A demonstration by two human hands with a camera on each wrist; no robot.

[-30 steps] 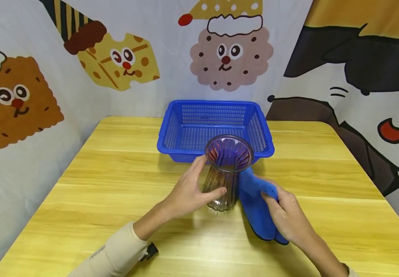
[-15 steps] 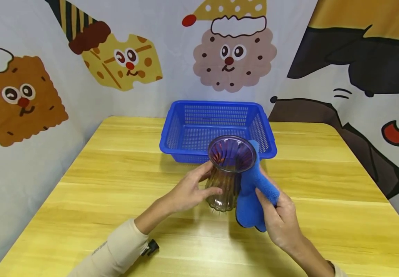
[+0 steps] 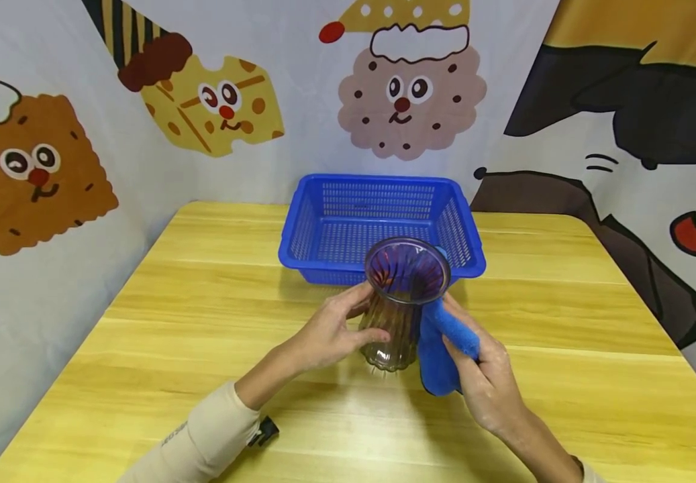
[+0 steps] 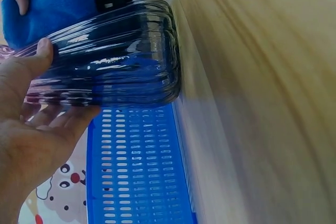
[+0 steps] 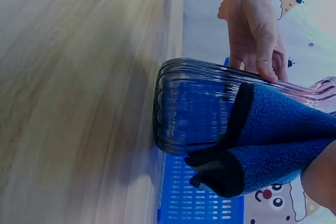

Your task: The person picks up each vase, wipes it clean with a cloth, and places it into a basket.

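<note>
A ribbed glass vase with a flared, purple-tinted rim stands upright on the table. My left hand grips its left side, thumb across the front and fingers behind, as the left wrist view shows on the vase. In my right hand is a folded blue cloth with a dark edge, pinched between thumb and fingers. The cloth lies along the vase's right side, just under the rim. In the right wrist view the cloth overlaps the vase and hides part of it.
A blue perforated plastic basket sits right behind the vase at the back of the wooden table. A cartoon-printed curtain hangs behind the table and along its sides. A small black buckle shows by the left sleeve.
My right hand has brought the cloth up and leftward against the vase, then slightly down; less cloth shows above the hand. The left hand stays on the vase, its fingers closer round it.
</note>
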